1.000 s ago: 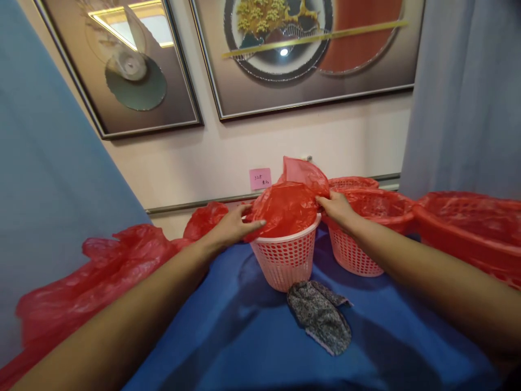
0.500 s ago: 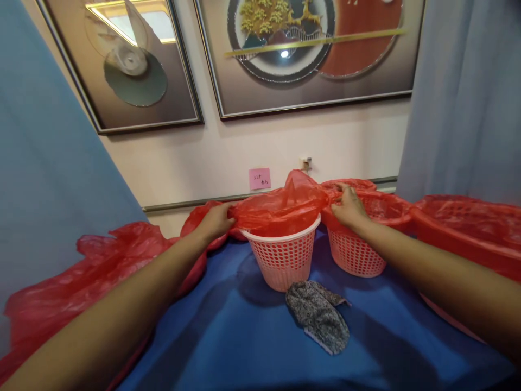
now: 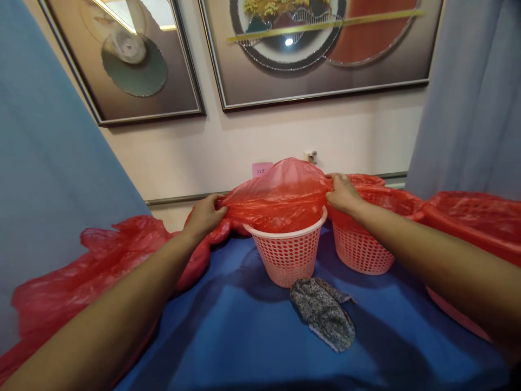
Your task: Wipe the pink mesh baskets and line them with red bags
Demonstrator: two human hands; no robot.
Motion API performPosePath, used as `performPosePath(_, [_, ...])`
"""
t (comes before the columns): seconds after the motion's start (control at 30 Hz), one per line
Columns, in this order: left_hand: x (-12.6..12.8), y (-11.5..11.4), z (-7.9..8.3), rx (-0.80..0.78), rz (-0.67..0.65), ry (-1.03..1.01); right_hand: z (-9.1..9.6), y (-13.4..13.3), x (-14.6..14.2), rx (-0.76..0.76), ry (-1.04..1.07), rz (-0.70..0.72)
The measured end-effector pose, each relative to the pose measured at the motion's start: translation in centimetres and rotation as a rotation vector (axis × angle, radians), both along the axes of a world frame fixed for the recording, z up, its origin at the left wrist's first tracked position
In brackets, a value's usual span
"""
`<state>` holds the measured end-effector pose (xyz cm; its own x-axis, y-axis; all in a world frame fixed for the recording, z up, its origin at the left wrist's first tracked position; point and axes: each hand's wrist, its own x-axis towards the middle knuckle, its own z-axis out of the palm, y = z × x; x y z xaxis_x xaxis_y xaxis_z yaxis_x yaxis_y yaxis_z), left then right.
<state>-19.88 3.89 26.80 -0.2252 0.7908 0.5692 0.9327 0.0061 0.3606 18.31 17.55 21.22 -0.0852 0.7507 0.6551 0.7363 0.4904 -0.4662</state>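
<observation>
A thin red plastic bag [image 3: 280, 187] is stretched between my two hands above a pink perforated plastic basket [image 3: 287, 255]. Its lower part hangs inside the basket's rim, while the upper part puffs up over it. My left hand [image 3: 207, 213] pinches the bag's edge to the left of the rim. On the other side, my right hand [image 3: 342, 191] grips the opposite edge, just in front of a second basket. A crumpled dark grey speckled cloth [image 3: 323, 315] lies on the blue tabletop [image 3: 228, 331], in front of the middle basket.
Right of the middle stands a pink basket [image 3: 362, 250] lined with red plastic, and a larger red-lined basket [image 3: 476, 217] is farther right. Heaped red plastic bags [image 3: 106, 260] lie at left. Behind are the wall, framed pictures [image 3: 321, 87] and a pink note [image 3: 261, 169].
My hands have drawn farther apart and pulled the bag tauter. Its middle has risen and puffed up, now partly covering the pink note. The view has shifted slightly.
</observation>
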Motion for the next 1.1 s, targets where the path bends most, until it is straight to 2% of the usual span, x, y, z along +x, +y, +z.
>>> performPosePath(0.1, [0.0,-0.2,-0.8,0.030,0.024,-0.038,-1.1,0.0,-0.1,0.014,-0.028,0.115])
performPosePath(0.23, [0.2,-0.6,-1.4,0.097,0.064,-0.091,-2.4,-1.5,0.1,0.187,-0.144,0.323])
performPosePath(0.33, [0.5,-1.0,-1.6,0.150,0.077,-0.113,-2.5,-2.8,0.7,0.335,-0.209,0.490])
performPosePath(0.43, [0.8,-1.3,-1.7,0.184,0.055,-0.122,-2.2,-3.4,1.5,0.375,-0.304,0.572])
performPosePath(0.57, [0.9,-1.2,-1.9,0.219,0.030,-0.135,-1.7,-2.8,2.4,0.291,-0.386,0.508])
performPosePath(0.8, [2.1,-0.6,-2.2,0.314,-0.051,-0.119,0.1,-1.8,2.0,0.184,-0.271,0.362])
performPosePath(0.93, [4.4,-1.3,-3.1,0.343,-0.234,0.136,0.4,-1.7,1.9,0.052,-0.323,0.243])
performPosePath(1.03, [6.5,-1.6,-4.0,0.215,-0.441,0.293,0.2,-1.6,2.0,0.004,-0.354,0.187])
performPosePath(1.1, [7.8,-1.2,-4.3,0.107,-0.490,0.325,0.2,-1.5,1.9,-0.007,-0.332,0.182])
